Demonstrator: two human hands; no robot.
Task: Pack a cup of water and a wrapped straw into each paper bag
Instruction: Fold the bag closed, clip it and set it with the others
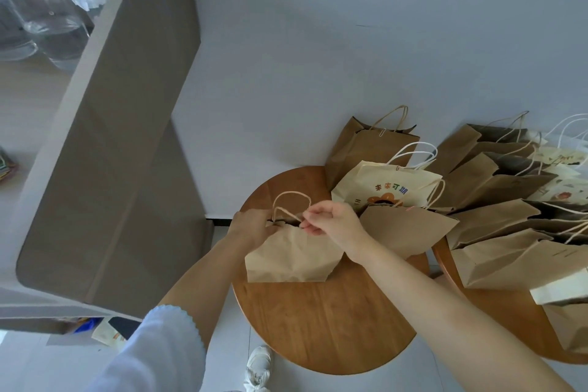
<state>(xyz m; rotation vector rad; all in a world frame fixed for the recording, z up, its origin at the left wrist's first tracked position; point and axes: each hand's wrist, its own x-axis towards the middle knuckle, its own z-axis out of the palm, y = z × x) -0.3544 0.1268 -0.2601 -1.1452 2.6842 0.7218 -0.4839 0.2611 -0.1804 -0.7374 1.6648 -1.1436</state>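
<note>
On the round wooden table (324, 321) stands a light, crumple-prone brown paper bag (292, 256). The left hand (249, 227) grips its rim; the right hand (332, 219) pinches the twisted-paper handle (291, 204), likely the safest hold.

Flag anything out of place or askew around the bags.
The brown bags on the right lie tipped over and overlapping rather than upright. The bag in both hands, left and right, is creased. No spill is visible.
</note>
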